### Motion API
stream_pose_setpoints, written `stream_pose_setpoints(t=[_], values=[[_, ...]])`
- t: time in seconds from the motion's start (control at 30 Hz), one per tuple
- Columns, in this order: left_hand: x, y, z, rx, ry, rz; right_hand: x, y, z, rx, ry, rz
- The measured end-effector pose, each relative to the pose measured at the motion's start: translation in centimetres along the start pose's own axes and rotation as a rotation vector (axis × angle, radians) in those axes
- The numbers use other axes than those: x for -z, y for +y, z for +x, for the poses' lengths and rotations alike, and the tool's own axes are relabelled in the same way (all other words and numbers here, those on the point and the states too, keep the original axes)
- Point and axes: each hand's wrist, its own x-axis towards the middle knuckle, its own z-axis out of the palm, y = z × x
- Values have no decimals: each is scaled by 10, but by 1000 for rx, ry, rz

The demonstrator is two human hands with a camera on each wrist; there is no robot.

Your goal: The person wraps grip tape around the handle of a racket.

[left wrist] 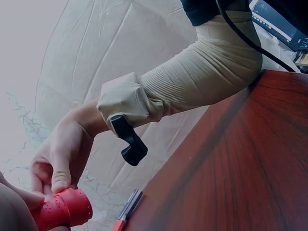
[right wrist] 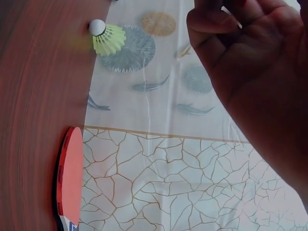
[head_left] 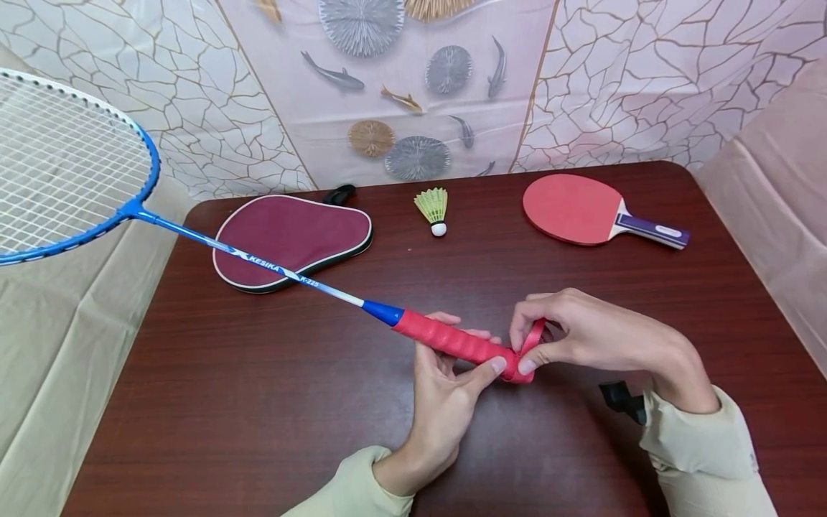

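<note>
A blue and white badminton racket (head_left: 323, 288) slants across the head view, its head at the upper left and its handle over the table. Red perforated grip tape (head_left: 446, 337) wraps the handle in overlapping turns. My left hand (head_left: 439, 406) holds the handle from below, thumb on the tape near the butt end. At that end my right hand (head_left: 591, 334) pinches the tape, and a narrow loop of it (head_left: 533, 334) rises between finger and thumb. The left wrist view shows the wrapped butt end (left wrist: 79, 207) closely. In the right wrist view, the right fingertips are mostly cut off.
On the brown table (head_left: 278, 424), a maroon paddle case (head_left: 291, 233) lies back left, beneath the racket shaft. A yellow shuttlecock (head_left: 432, 208) is at the back middle, and a red table tennis paddle (head_left: 571, 208) at back right. Patterned cloth (head_left: 413, 93) hangs behind.
</note>
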Motion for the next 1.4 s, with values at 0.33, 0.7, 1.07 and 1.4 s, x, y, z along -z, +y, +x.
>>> stream_pose_setpoints(t=[0.33,0.7,1.07,1.4], values=[[-1,-1,-3,31,-46,2,-2,5,-1,-87,-40,-30],[-1,0,-1,162,-35,153,-4,6,-2,-120,-76,-61],[-4,-1,-3,114,18,69,-3,3,-5,-120,-43,-87],[-1,-3,-1,117,16,69,-2,4,-5,-102,-44,-126]])
